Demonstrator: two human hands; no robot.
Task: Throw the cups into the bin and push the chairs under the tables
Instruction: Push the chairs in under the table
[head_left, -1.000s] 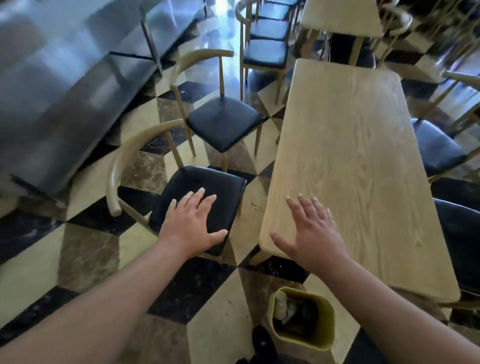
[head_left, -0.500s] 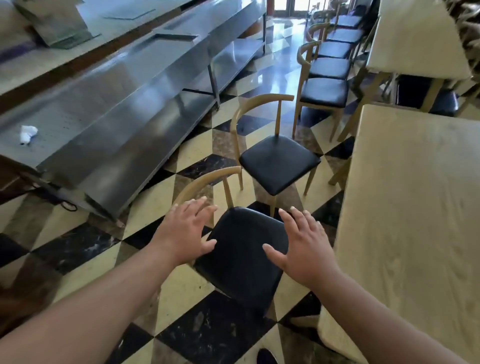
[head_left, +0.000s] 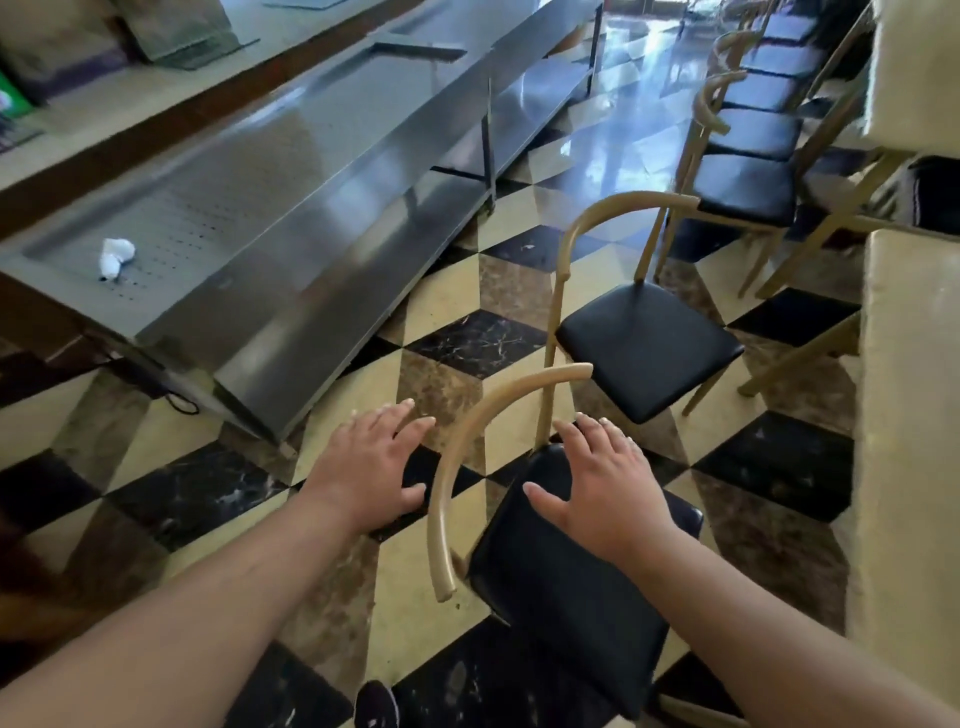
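Black-seated chair (head_left: 566, 561) | both hands spread flat, empty | straddling backrest

Nearest chair (head_left: 561, 561): black padded seat, tan-gold curved backrest and legs. Second chair (head_left: 647, 345) in front of me, same colours. Floor (head_left: 467, 291): cube-pattern tiles in cream, brown marble, and black veined white. Long counter (head_left: 291, 208): grey steel. Worktop (head_left: 909, 415): pale yellow wood grain. Crumpled tissue (head_left: 117, 257): white.
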